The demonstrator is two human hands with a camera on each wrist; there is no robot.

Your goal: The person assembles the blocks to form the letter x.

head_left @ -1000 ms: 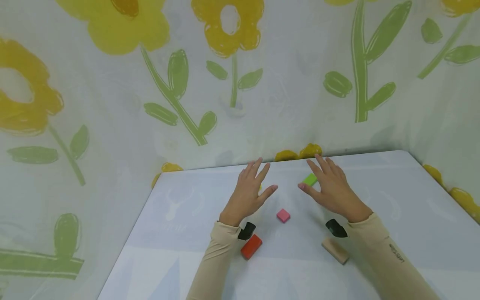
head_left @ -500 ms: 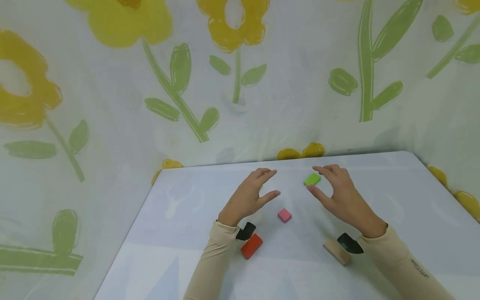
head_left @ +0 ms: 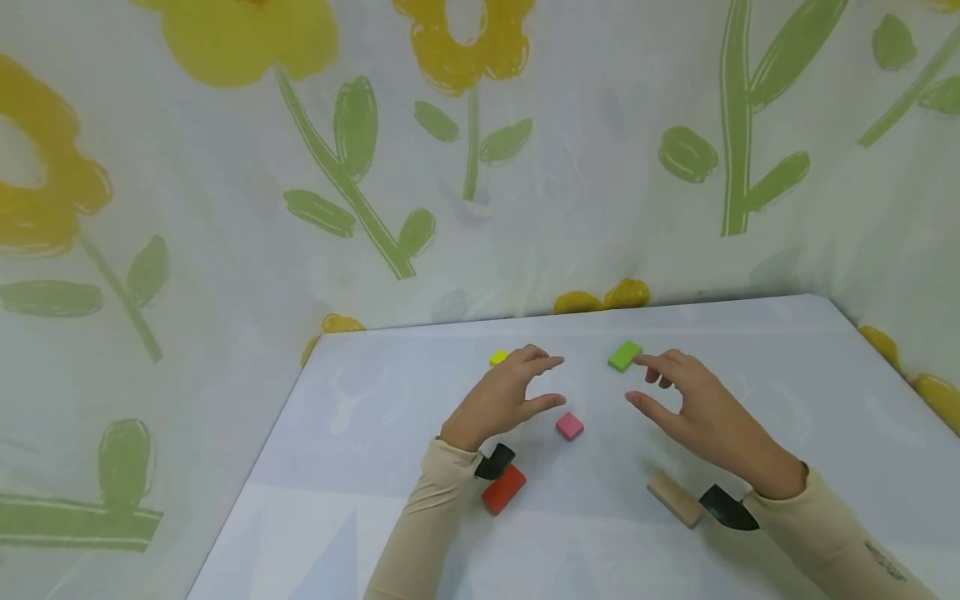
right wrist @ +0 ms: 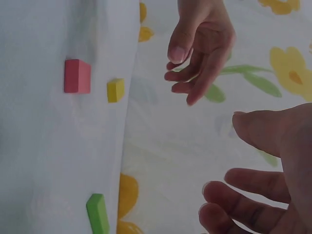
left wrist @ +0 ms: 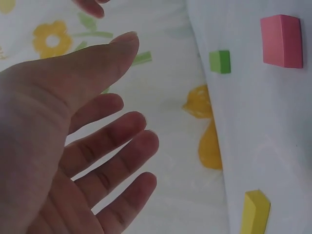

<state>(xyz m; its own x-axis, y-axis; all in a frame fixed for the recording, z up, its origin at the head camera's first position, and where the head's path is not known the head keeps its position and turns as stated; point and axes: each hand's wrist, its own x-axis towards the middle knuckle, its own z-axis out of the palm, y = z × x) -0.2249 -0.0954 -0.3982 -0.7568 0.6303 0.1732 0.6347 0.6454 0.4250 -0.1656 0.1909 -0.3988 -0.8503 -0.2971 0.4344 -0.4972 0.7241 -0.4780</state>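
Both hands hover above the table with relaxed, slightly bent fingers and nothing in them. The left hand is near a yellow block, which it partly covers in the head view. Below its wrist lies a red block. My right hand has its fingertips beside a green block in the head view; the right wrist view shows them apart. Between the hands sits a small pink block. A plain wooden block lies left of the right wrist.
The white table has its far edge against a pale curtain printed with yellow flowers and green leaves. A dark wrist camera sits on the right wrist, another dark camera on the left.
The right hand has moved right and toward the person, uncovering the green block. The left hand has lowered a little, showing more of the yellow block. Fingers of both hands have bent from a wider spread.
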